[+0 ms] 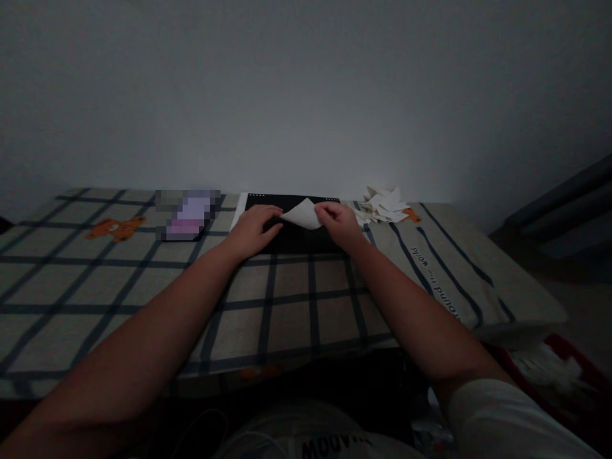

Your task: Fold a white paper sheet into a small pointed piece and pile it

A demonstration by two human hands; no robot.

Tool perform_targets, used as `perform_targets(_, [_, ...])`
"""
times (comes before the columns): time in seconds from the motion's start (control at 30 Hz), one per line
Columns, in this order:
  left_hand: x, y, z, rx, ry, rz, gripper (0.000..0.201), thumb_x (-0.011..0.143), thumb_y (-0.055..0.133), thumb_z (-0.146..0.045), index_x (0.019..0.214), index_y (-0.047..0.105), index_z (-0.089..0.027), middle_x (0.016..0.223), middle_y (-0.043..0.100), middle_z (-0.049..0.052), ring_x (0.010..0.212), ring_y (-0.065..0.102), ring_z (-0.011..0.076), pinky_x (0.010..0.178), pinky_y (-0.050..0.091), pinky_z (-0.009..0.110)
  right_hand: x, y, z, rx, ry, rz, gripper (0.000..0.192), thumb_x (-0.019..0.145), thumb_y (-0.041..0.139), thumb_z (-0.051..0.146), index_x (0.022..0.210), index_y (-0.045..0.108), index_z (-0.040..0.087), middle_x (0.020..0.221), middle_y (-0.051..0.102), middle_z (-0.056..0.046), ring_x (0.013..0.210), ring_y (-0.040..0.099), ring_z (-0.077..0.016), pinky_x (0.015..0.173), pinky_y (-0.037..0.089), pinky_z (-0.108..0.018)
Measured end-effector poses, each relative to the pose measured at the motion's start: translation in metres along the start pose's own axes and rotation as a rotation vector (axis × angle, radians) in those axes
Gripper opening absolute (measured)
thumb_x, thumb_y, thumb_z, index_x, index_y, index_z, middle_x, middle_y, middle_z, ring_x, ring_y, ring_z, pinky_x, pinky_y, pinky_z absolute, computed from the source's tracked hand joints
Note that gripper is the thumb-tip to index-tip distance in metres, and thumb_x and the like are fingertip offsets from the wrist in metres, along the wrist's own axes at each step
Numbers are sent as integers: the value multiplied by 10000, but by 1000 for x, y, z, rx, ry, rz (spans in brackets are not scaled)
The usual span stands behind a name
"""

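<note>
A small piece of white paper (302, 215), folded to a point at its left and top, lies over a black sheet (301, 243) on the table. My right hand (340, 224) pinches the paper at its right edge between thumb and fingers. On the left part of the black sheet rests my left hand (254, 231), fingers stretched and thumb apart, fingertips at the paper's left tip. Whether those fingertips press on the paper is hard to see in the dim light. Just right of my right hand is a heap of folded white paper pieces (385, 205).
A checked tablecloth (287, 299) with orange bear prints covers the table, which stands against a grey wall (306, 95). Left of the black sheet lies a purple, partly blurred-out object (189, 217). Below the right edge, a red container (564, 363) holds white crumpled stuff.
</note>
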State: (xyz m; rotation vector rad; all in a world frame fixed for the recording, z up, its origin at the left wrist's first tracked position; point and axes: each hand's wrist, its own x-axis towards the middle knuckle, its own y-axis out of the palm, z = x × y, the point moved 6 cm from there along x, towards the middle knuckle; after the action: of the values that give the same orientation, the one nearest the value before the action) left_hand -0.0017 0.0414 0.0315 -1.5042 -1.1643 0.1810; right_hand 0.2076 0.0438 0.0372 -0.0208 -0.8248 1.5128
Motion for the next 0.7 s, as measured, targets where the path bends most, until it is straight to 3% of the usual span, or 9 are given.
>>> perform_targets(0.13, [-1,-9,2,-114,-177,-101,384,960,470,-451,1075,703,-169,1034,733,87,969,656,243,890,514,384,3,0,-23,358,230,-81,255,910,566,377,960,713,175,906,733,-48,839,676,-186,738,577,-320])
perform_targets(0.23, [-3,-10,8,-222,-299,-122,403,927,513,-480,1062,727,-167,976,748,70,839,658,216,757,517,337,3,3,-38,446,368,-79,211,870,619,346,941,704,167,895,733,-45,770,669,-162,626,576,-273])
perform_targets(0.4, [-5,-6,16,-212,-382,-69,392,890,563,-459,1090,767,-190,983,772,62,778,661,212,711,512,331,2,3,-43,146,398,3,231,829,658,231,1035,725,152,810,727,-37,665,649,-147,602,549,-267])
perform_targets(0.57, [-5,-1,18,-55,-310,-2,328,885,581,-408,1053,784,-212,1005,766,64,855,672,238,809,520,371,1,3,-33,-184,260,103,434,794,693,158,1227,668,156,774,708,-12,694,640,-150,710,514,-287])
perform_targets(0.7, [-4,-2,18,74,-269,3,296,874,607,-363,1055,777,-200,1043,729,86,962,657,260,861,518,391,-3,8,-27,-305,220,191,488,787,690,125,1270,646,182,803,707,-7,704,619,-146,677,465,-266])
